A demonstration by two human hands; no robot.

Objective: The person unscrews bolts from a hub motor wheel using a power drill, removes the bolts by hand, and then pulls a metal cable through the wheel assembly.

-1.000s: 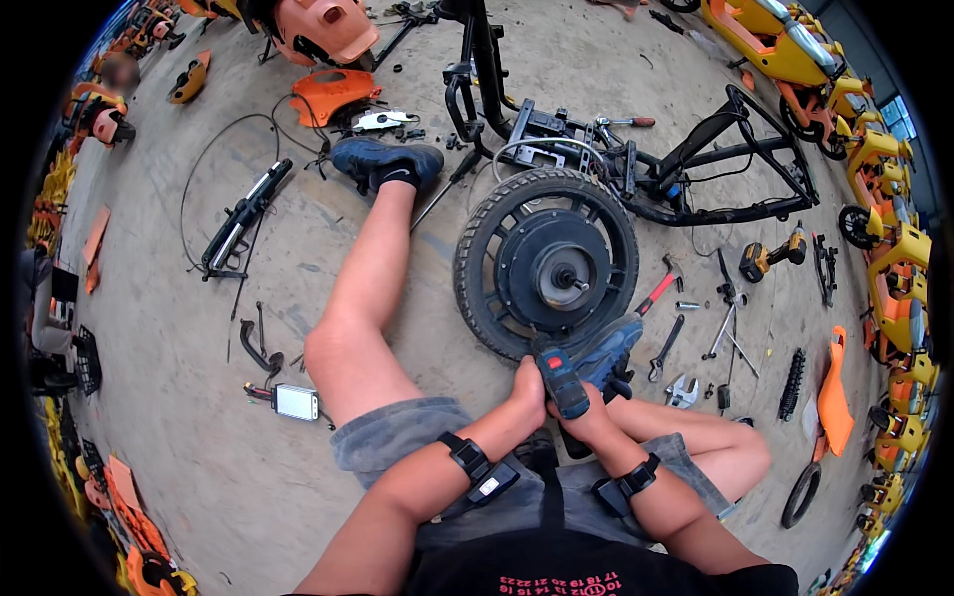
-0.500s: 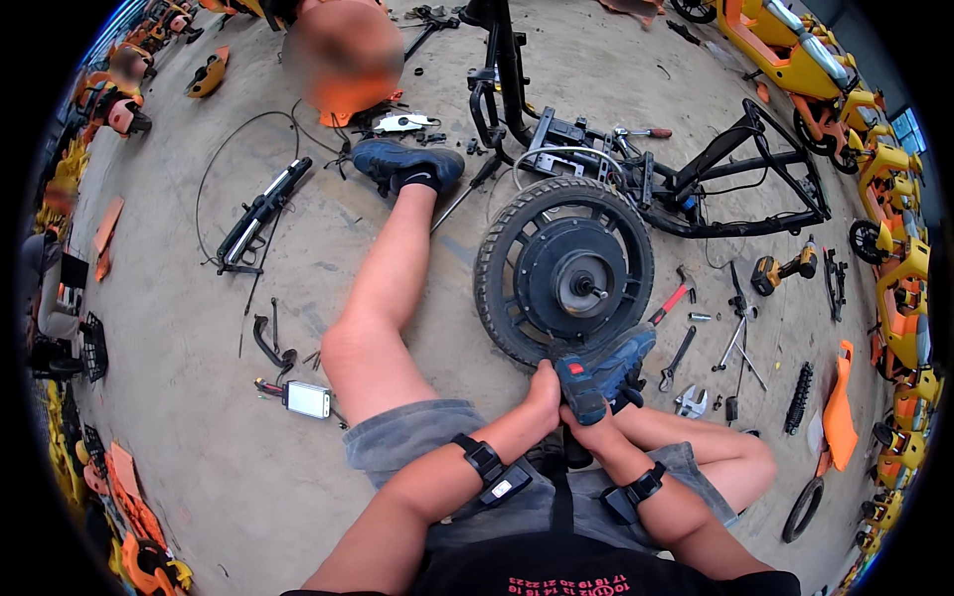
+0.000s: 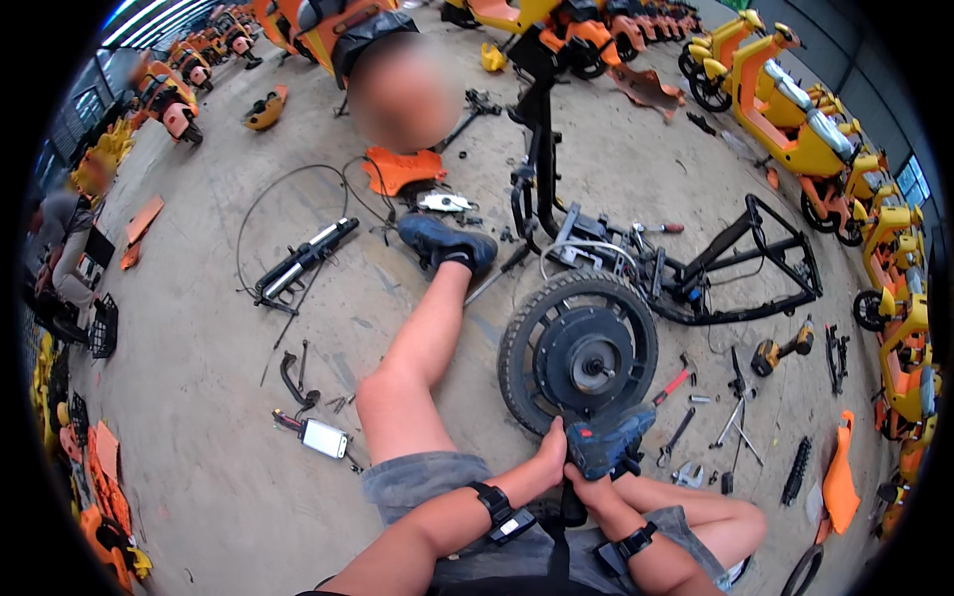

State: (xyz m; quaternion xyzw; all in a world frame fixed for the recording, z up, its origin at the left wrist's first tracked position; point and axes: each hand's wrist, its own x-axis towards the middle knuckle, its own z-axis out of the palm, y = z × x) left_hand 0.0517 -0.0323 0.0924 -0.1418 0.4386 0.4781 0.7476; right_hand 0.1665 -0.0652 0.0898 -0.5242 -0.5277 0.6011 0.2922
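Observation:
My right hand grips a dark blue cordless power tool with a red patch, held between my legs at the tyre's lower edge. Alongside it, my left hand is closed near the tool's front; what its fingers hold is hidden. A spoked wheel with a hub motor lies just beyond both hands, in front of a black scooter frame. Around the wheel are a red-handled hammer, a wrench, an adjustable wrench and a yellow drill.
A fork assembly, a silver controller and orange panels lie on the concrete floor. Rows of yellow scooters line the right, with more at the back. A co-worker is at the far left.
The view has tilted up, showing more of the back scooters, and the scene sits lower. Both hands remain at the tool by the tyre, with little visible movement.

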